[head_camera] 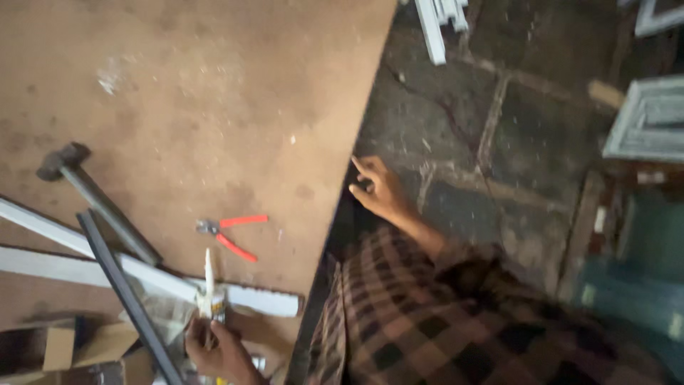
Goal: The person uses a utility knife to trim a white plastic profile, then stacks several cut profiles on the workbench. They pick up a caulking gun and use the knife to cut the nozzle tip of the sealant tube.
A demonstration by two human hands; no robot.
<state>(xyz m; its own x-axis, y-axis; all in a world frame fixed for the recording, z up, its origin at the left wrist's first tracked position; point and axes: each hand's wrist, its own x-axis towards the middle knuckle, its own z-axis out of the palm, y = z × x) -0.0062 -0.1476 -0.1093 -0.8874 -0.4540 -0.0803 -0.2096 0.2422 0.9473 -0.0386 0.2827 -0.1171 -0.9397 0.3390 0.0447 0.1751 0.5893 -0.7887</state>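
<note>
My left hand (217, 351) is at the bottom left, shut on a white sealant tube (211, 299) whose nozzle points up over the brown board table (214, 93). My right hand (379, 189) hovers at the table's right edge, holding nothing, with the index finger stretched out and the other fingers loosely curled. Red-handled pliers (234, 232) lie on the table just above the tube's nozzle. My checked shirt fills the lower right.
A hammer (68, 162) with a grey handle lies at the left, across white frame bars (85, 267) and a dark strip (125, 292). Cardboard pieces (78, 346) sit at the bottom left. White frame parts (436, 25) and a pale frame (648, 121) rest on the stone floor.
</note>
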